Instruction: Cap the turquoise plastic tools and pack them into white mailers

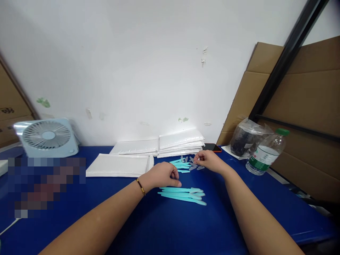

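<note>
Several turquoise sticks with pale covered ends point(183, 199) lie side by side on the blue table, just in front of my left hand point(166, 175). That hand hovers at their left ends, its fingers curled in and the thumb low; whether anything is between them is hidden. Farther back, my right hand point(208, 160) pinches at the edge of a scatter of small translucent pieces point(193, 167); what its fingertips hold is too small to make out. Beside those pieces lies a second group of turquoise sticks point(180, 165), partly behind my left hand.
White padded envelopes point(180, 141) are stacked against the wall, and another envelope point(117, 165) lies at the left. A fan point(48, 138) stands far left. At the right are a phone point(211, 147), a bagged dark item point(241, 141) and a bottle point(265, 156).
</note>
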`<state>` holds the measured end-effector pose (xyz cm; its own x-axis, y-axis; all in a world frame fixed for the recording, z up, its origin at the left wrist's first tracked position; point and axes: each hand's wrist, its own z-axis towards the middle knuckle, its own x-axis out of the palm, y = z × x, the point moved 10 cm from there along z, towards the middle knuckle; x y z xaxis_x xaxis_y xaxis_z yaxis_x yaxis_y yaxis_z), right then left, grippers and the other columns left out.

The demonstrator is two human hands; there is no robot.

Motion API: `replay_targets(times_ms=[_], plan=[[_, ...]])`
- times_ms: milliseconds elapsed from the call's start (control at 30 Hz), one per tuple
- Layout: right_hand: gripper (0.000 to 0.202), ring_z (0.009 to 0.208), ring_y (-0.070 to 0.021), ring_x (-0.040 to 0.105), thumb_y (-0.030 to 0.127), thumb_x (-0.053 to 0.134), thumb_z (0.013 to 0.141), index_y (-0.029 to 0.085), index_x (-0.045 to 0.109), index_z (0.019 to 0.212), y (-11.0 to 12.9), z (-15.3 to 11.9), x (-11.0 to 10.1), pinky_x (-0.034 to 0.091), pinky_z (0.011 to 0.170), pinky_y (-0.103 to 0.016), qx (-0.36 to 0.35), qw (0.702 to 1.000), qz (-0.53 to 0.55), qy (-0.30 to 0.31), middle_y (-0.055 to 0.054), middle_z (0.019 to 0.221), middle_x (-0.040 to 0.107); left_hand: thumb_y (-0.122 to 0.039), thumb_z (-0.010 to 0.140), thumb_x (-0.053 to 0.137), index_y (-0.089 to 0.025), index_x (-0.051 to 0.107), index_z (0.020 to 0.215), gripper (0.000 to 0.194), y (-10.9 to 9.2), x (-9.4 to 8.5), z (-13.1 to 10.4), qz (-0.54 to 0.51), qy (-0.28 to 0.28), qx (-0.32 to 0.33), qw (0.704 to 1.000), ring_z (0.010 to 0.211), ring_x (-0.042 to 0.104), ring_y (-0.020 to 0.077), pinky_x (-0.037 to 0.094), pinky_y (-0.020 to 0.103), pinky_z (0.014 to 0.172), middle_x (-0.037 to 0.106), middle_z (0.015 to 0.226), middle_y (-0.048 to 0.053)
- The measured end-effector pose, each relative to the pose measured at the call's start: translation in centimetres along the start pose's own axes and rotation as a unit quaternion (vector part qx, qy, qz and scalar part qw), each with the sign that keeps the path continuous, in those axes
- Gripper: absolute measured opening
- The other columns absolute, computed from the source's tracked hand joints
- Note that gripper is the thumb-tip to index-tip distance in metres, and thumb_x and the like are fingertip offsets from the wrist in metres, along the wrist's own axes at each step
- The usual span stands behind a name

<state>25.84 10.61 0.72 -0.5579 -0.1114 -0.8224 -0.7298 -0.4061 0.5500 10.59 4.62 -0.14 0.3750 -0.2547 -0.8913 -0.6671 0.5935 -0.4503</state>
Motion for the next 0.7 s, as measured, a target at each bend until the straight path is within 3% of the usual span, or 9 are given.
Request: replay_targets(times_ms=[133, 267, 367, 500, 633, 700], plan=[[0.03, 0.055, -0.0115, 0.049, 0.043, 0.061, 0.07, 0.015, 0.067, 0.076, 1.1, -1.2, 1.2, 0.035, 0.051, -0.022, 0.0, 0.993, 0.058, 0.106, -0.001, 0.062, 0.06, -0.04, 0.066, 0.065, -0.024, 0.067, 0.075, 0.019, -0.7, 2.0, -0.4, -0.012, 0.073, -0.017, 0.997, 0.064, 0.058, 0.0131, 0.033, 0.02, 0.048, 0.066, 0.072, -0.002], [0.036, 0.058, -0.0119, 0.051, 0.048, 0.067, 0.064, 0.015, 0.07, 0.079, 3.3, -2.7, 3.1, 0.037, 0.053, -0.022, -0.023, 0.973, 0.083, 0.216, -0.001, 0.065, 0.062, -0.036, 0.07, 0.061, -0.022, 0.067, 0.075, 0.015, 0.3, 1.9, 0.0, -0.02, 0.044, -0.046, 0.998, 0.064, 0.058, 0.0136, 0.034, 0.02, 0.049, 0.067, 0.072, -0.001], [0.036, 0.056, -0.0109, 0.049, 0.046, 0.071, 0.061, 0.014, 0.069, 0.078, 4.2, -3.0, 4.1, 0.037, 0.052, -0.021, -0.034, 0.964, 0.095, 0.247, 0.0, 0.061, 0.06, -0.034, 0.072, 0.059, -0.021, 0.066, 0.077, 0.015, 0.9, 1.3, 0.4, -0.044, 0.018, -0.042, 0.998, 0.065, 0.058, 0.0134, 0.036, 0.02, 0.051, 0.067, 0.075, -0.001], [0.031, 0.051, -0.0094, 0.046, 0.042, 0.065, 0.067, 0.013, 0.067, 0.077, 3.0, -1.9, 3.6, 0.036, 0.049, -0.02, -0.023, 0.974, 0.111, 0.199, 0.0, 0.058, 0.058, -0.033, 0.076, 0.056, -0.02, 0.064, 0.076, 0.016, 2.1, -0.5, 0.8, -0.03, -0.036, -0.048, 0.998, 0.064, 0.057, 0.0131, 0.037, 0.021, 0.054, 0.066, 0.073, -0.001], [0.03, 0.055, -0.011, 0.048, 0.042, 0.062, 0.07, 0.013, 0.067, 0.077, 0.4, -0.4, 0.5, 0.035, 0.05, -0.021, 0.007, 0.997, 0.057, 0.042, -0.002, 0.062, 0.06, -0.034, 0.074, 0.058, -0.022, 0.064, 0.083, 0.016, 3.0, -2.9, 0.5, 0.041, -0.126, -0.08, 0.988, 0.074, 0.059, 0.0154, 0.039, 0.023, 0.064, 0.066, 0.081, 0.0], [0.029, 0.055, -0.0113, 0.049, 0.041, 0.064, 0.067, 0.014, 0.067, 0.077, -0.3, -0.2, -0.4, 0.034, 0.05, -0.021, 0.02, 0.999, 0.027, 0.0, -0.002, 0.063, 0.06, -0.04, 0.07, 0.063, -0.023, 0.063, 0.089, 0.026, 2.4, -3.2, 0.3, 0.062, -0.145, -0.068, 0.985, 0.081, 0.058, 0.0172, 0.04, 0.024, 0.068, 0.064, 0.089, 0.0]])
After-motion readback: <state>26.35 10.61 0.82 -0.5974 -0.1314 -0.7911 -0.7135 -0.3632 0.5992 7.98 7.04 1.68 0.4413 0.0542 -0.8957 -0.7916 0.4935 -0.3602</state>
